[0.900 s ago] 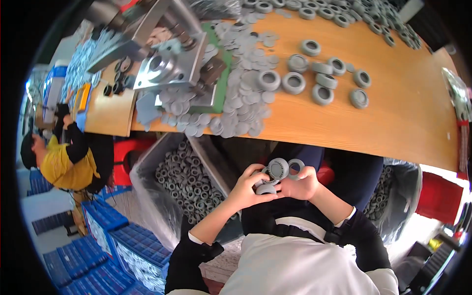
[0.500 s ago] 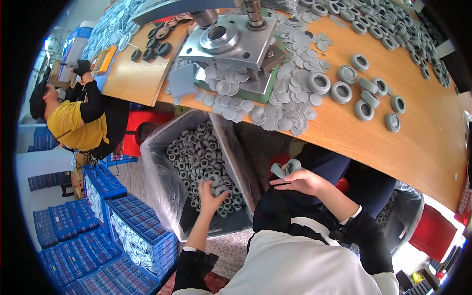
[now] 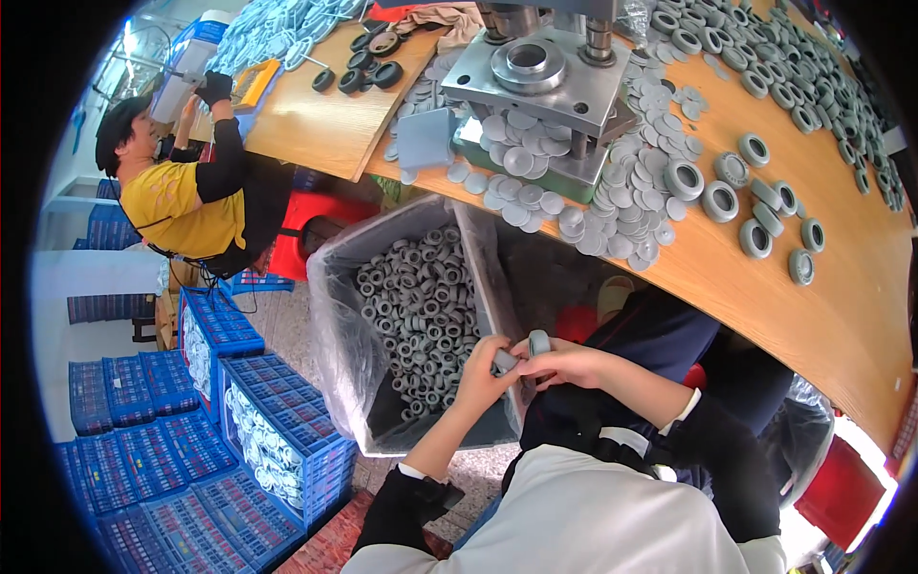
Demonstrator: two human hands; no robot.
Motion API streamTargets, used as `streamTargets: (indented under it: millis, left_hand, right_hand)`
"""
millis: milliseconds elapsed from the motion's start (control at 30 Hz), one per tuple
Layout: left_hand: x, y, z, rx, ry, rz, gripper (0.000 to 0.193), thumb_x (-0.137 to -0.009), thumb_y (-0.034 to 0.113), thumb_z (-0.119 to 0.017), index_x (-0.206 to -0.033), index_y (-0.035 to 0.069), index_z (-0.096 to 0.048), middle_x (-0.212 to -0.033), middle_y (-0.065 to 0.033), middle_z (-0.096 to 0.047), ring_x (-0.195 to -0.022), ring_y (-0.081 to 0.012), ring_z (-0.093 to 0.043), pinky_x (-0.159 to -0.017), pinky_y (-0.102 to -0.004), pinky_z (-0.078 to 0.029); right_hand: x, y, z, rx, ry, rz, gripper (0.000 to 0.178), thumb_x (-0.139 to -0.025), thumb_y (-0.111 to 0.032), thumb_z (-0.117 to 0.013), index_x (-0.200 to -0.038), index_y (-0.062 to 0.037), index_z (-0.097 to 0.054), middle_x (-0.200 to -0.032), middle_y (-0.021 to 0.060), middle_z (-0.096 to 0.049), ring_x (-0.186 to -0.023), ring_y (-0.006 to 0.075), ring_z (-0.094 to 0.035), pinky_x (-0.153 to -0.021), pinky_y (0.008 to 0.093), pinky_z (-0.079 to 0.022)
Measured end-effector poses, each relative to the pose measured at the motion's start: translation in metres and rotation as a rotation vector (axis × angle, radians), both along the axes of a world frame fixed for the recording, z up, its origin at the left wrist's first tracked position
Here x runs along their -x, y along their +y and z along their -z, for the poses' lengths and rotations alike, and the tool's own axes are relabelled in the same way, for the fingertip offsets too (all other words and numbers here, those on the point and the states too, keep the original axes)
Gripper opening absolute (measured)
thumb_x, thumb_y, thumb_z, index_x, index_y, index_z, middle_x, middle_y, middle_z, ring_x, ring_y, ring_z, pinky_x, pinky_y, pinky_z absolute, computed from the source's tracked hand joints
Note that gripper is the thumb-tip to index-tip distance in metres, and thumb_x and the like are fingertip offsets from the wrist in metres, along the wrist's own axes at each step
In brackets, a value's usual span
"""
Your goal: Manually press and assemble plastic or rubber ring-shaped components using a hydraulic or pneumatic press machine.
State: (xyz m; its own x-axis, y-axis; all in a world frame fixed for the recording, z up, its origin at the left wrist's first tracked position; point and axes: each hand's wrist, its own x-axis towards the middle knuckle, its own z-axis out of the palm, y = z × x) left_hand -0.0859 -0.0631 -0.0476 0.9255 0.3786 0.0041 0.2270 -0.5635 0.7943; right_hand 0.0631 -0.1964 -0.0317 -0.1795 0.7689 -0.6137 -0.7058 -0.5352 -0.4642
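My left hand (image 3: 481,381) is closed on a small grey ring (image 3: 504,362), which its fingers partly cover. Right against it, my right hand (image 3: 571,366) grips another grey ring (image 3: 539,342) standing up on edge between thumb and fingers. Both hands meet over my lap, by the right edge of a plastic-lined bin (image 3: 335,316). Many grey rings (image 3: 421,316) of the same sort lie heaped inside that bin. Whether anything more sits in my right palm is hidden.
A metal press (image 3: 535,86) stands on the wooden table (image 3: 822,325), with thin grey discs (image 3: 631,201) spread around it. Loose grey rings (image 3: 755,239) lie to its right. Blue crates (image 3: 287,430) are stacked at left. A co-worker in yellow (image 3: 196,210) sits at far left.
My left hand has come up from the heap in the bin with a grey ring and moved right to meet my right hand. The whole view has shifted slightly.
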Motion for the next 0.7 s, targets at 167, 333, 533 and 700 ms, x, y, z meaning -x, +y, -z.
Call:
streamTargets:
  millis: [167,333,533,700]
  left_hand:
    - [0.051,0.019,0.023,0.101,0.187,-0.541,0.041,-0.072,0.014,-0.072,-0.105,0.0,-0.052,-0.093,-0.0132,-0.056,-0.085,-0.0239,-0.056,-0.074,-0.0342,-0.045]
    - [0.063,0.035,-0.007,-0.053,0.106,-0.847,0.046,-0.077,0.017,-0.068,-0.112,-0.002,-0.046,-0.1,-0.0142,-0.052,-0.087,-0.022,-0.051,-0.08,-0.0313,-0.041]
    - [-0.036,-0.006,-0.056,0.249,-0.138,-0.24,0.048,-0.074,0.002,-0.069,-0.109,0.005,-0.036,-0.108,-0.0093,-0.045,-0.08,-0.0134,-0.047,-0.06,-0.0218,-0.041]
    - [-0.192,-0.115,-0.134,-0.132,-0.52,0.552,0.053,-0.069,0.006,-0.073,-0.114,0.004,-0.045,-0.114,-0.0153,-0.047,-0.101,-0.0283,-0.05,-0.081,-0.035,-0.043]
  right_hand:
    - [0.017,0.035,0.026,-0.079,-0.375,-0.302,0.096,-0.059,-0.039,-0.081,-0.129,0.0049,-0.033,-0.132,0.0199,-0.036,-0.116,0.0278,-0.044,-0.097,0.0349,-0.036]
    - [0.052,0.052,0.011,0.01,-0.539,-0.388,0.113,-0.058,-0.053,-0.078,-0.137,0.0065,-0.022,-0.137,0.0273,-0.031,-0.127,0.0318,-0.034,-0.102,0.0354,-0.03]
    - [-0.032,-0.022,-0.008,-0.036,-0.548,-0.275,0.079,-0.076,-0.052,-0.064,-0.126,0.0044,-0.042,-0.124,0.0201,-0.048,-0.114,0.0269,-0.047,-0.093,0.0315,-0.039]
    - [-0.08,-0.193,-0.071,-0.058,-0.816,0.368,0.056,-0.083,-0.038,-0.061,-0.12,0.0015,-0.049,-0.112,0.0169,-0.056,-0.105,0.0231,-0.053,-0.09,0.0319,-0.041]
